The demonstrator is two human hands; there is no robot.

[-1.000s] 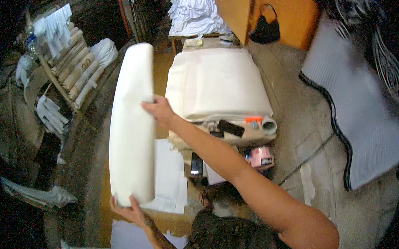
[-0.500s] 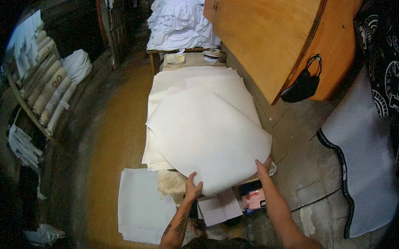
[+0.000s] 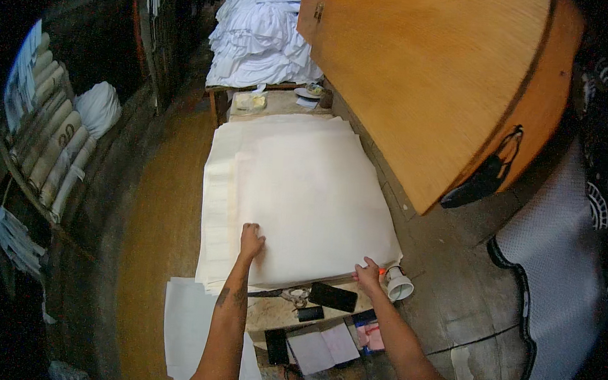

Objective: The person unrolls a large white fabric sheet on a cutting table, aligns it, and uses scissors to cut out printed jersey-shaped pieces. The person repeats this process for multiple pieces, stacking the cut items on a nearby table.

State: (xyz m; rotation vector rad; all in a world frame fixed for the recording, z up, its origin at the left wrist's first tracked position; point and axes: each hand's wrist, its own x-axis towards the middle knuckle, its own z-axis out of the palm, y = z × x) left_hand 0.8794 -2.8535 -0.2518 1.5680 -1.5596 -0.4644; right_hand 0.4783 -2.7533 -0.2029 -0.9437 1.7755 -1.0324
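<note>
Head view: a pale sheet lies atop the stack. Toward the stack's left near corner, the left hand rests knuckles up, fingers bent and close together; at its right near corner, the right hand angles inward, whether pinching I cannot tell.

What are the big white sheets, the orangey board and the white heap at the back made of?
Sheets: probably paper or thin card, smooth and matte; they lie flat with thin, crisp edges, though stiff cloth is possible.
Board: looks like wood, perhaps plywood, with faint grain and a slight sheen.
Heap: likely cloth, soft and dull, with many floppy folds.
</note>
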